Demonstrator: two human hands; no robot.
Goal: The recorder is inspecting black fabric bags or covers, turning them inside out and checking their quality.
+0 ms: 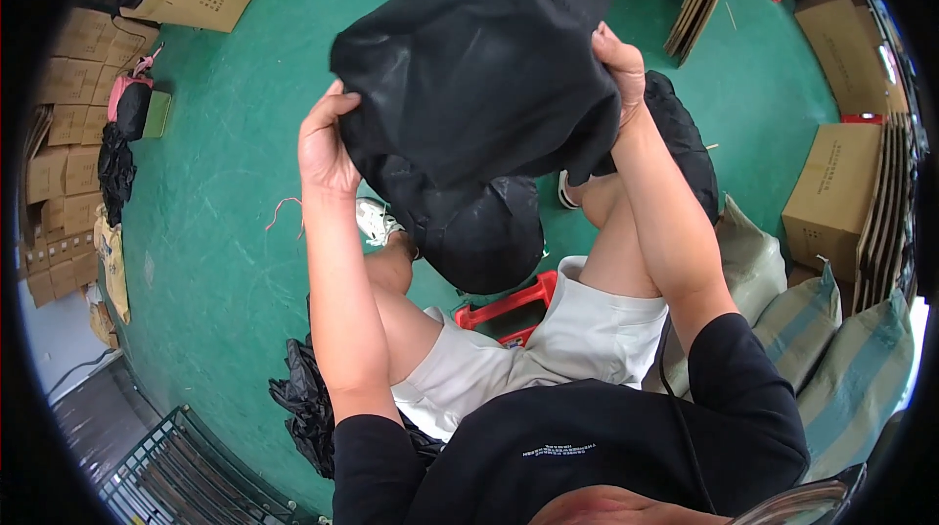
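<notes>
A large piece of black fabric (469,75), shaped somewhat like a bag, is held up in front of me at arm's length. My left hand (330,143) grips its left edge, with the thumb over the cloth. On the opposite side my right hand (623,75) is closed on the right edge, thumb up; its other fingers are mostly hidden behind the fabric. Below the held piece, more black fabric (479,236) rests between my legs, partly covered by it. Whether the two are joined I cannot tell.
A red plastic stool (509,310) shows between my thighs. More black fabric lies by my left hip (303,408) and beyond my right leg (680,138). Stuffed woven sacks (792,315) and a cardboard box (827,187) stand at right. Stacked cartons (73,143) line the left.
</notes>
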